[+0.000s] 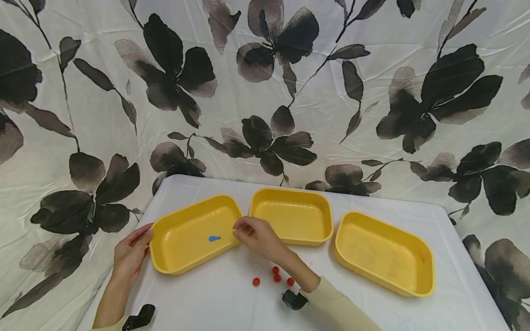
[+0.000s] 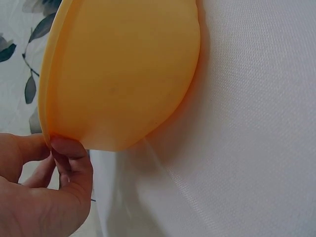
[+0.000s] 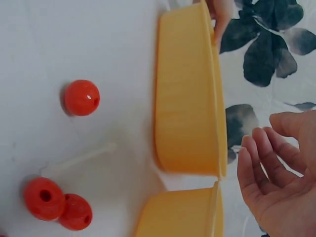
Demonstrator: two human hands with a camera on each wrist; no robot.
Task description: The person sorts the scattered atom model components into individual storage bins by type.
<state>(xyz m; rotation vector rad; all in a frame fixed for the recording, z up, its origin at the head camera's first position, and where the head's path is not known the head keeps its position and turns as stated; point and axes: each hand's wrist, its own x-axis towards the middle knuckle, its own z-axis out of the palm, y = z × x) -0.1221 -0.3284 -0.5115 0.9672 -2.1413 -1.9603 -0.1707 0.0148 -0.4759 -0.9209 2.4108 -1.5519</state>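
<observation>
My left hand (image 1: pixel 129 258) pinches the near left rim of the left yellow tray (image 2: pixel 123 74) between thumb and fingers. Inside that tray lies one small blue drop-shaped piece (image 1: pixel 214 238). My right hand (image 1: pixel 258 236) is over the tray's right end, its fingers loosely bent with nothing visible between them; the right wrist view shows the hand (image 3: pixel 279 173) apart from the rim. Several red beads (image 1: pixel 256 282) with holes lie on the white table below my right forearm. Two of these beads (image 3: pixel 44 198) touch each other in the right wrist view.
A middle yellow tray (image 1: pixel 290 216) stands beside the left one, and a third yellow tray (image 1: pixel 385 253) sits at the right, angled. The white-covered table (image 1: pixel 215 303) ends at a floral cloth backdrop (image 1: pixel 331 110). Dark wrist devices (image 1: pixel 294 299) are on both forearms.
</observation>
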